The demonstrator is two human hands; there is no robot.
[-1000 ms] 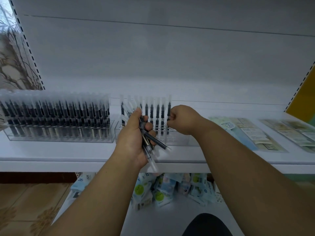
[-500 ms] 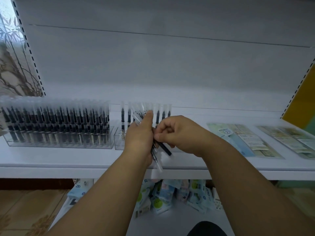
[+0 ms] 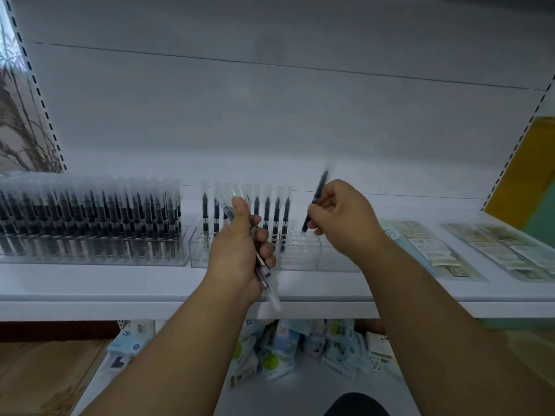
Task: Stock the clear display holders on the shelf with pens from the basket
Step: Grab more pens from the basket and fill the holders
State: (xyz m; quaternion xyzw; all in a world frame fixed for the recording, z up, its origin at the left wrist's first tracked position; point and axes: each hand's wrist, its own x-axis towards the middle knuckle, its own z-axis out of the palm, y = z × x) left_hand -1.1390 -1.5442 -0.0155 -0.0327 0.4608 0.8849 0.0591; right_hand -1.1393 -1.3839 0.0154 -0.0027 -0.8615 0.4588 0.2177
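My left hand point(image 3: 240, 250) grips a bundle of pens point(image 3: 264, 274) in front of the shelf edge, their clear caps sticking out below and above the fist. My right hand point(image 3: 345, 217) pinches a single black pen point(image 3: 315, 202), held nearly upright, its lower tip just above the open holes of the half-filled clear holder point(image 3: 315, 253). That holder has a row of upright pens point(image 3: 270, 211) along its back. A full clear holder point(image 3: 90, 223) packed with pens stands to the left. The basket is out of view.
The white shelf point(image 3: 120, 283) carries flat packaged goods point(image 3: 426, 250) on the right. Below it, a lower shelf holds a heap of small packets point(image 3: 294, 352). A patterned wall point(image 3: 18, 115) is at the left, a yellow panel point(image 3: 525, 163) at the right.
My right hand pulled one pen out of the bundle in my left hand and carried it up and right, over the half-filled holder. The left hand stayed about where it was.
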